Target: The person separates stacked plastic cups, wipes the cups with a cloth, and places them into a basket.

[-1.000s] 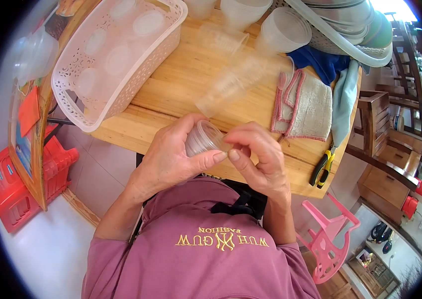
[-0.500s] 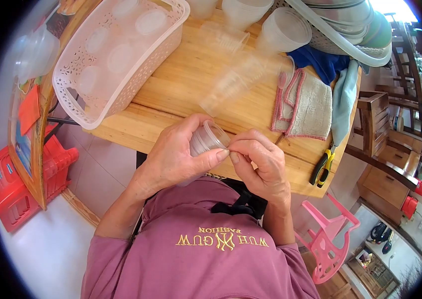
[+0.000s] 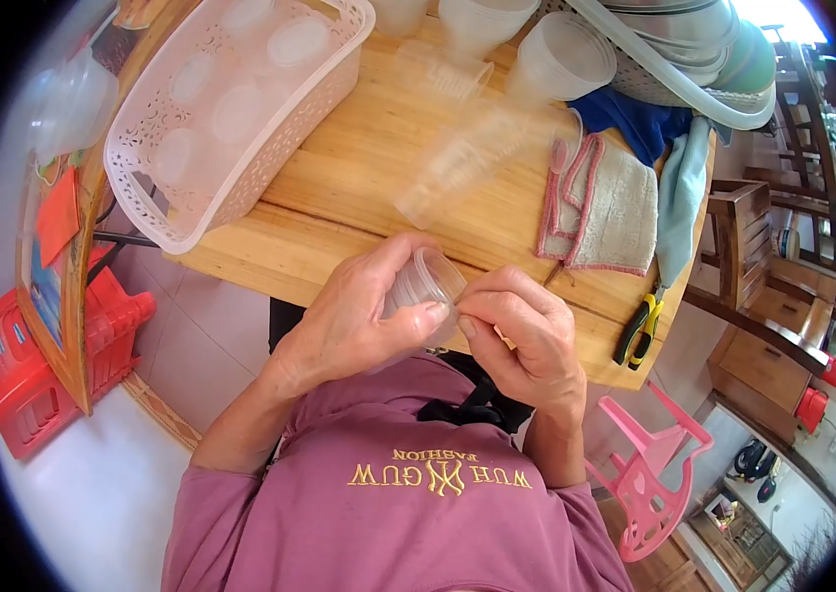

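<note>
While your left hand (image 3: pixel 339 318) wraps around a clear plastic cup (image 3: pixel 418 284) above the worktop (image 3: pixel 339 163), your right hand (image 3: pixel 527 337) pinches at its rim; beyond them, transparent cups (image 3: pixel 459 158) lie sideways, left of a folded cloth (image 3: pixel 617 215).

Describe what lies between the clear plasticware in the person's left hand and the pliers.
In the head view, the right hand comes first, beside the clear plasticware; then a bare stretch of table runs to the pliers.
</note>
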The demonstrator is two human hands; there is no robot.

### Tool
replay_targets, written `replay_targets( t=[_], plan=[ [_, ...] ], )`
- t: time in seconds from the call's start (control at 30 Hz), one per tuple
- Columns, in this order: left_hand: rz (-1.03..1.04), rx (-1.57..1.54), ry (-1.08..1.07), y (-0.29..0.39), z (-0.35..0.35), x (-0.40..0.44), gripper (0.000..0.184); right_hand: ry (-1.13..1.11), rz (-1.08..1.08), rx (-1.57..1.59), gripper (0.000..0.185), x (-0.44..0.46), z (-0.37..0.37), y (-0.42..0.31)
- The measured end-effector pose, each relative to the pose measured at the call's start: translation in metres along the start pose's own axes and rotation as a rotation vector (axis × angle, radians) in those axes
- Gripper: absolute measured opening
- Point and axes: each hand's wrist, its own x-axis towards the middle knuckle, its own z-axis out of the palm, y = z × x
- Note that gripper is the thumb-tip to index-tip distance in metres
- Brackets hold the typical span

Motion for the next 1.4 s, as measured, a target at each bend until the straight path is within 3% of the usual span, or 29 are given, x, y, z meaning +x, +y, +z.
replay_targets(
  t=[0.2, 0.33, 0.57, 0.73, 1.03, 1.13, 1.3, 1.37, 1.4],
  plan=[
    [-0.051, -0.097, -0.034, 0.003, 0.003, 0.0, 0.067, -0.004, 0.006, -0.003, 0.015, -0.006, -0.002, 0.0],
    [-0.149, -0.155, -0.14, 0.012, 0.0, 0.001, 0.059, 0.051, -0.007, -0.022, 0.015, -0.008, -0.002, -0.001],
    [-0.253, -0.356, -0.232, 0.02, 0.004, 0.0, 0.06, -0.057, -0.002, -0.018, 0.012, -0.006, -0.014, -0.009],
    [-0.227, -0.324, -0.232, 0.014, 0.005, 0.002, 0.061, -0.077, 0.0, -0.021, 0.011, -0.007, -0.011, -0.009],
    [-0.232, -0.382, -0.189, 0.014, 0.008, 0.007, 0.056, 0.007, -0.012, -0.182, 0.011, -0.007, -0.015, -0.007],
    [-0.233, -0.382, -0.171, 0.011, 0.002, 0.007, 0.056, 0.157, 0.076, -0.225, 0.014, -0.007, -0.022, -0.009],
    [-0.215, -0.334, -0.142, 0.011, 0.001, 0.005, 0.058, 0.229, 0.12, -0.337, 0.012, -0.003, -0.039, 0.006],
    [-0.212, -0.333, -0.134, 0.013, 0.002, 0.006, 0.059, 0.27, 0.245, -0.329, 0.017, 0.002, -0.035, 0.008],
    [-0.209, -0.332, -0.134, 0.013, 0.002, 0.005, 0.059, 0.297, 0.206, -0.321, 0.024, 0.003, -0.031, 0.011]
  ],
)
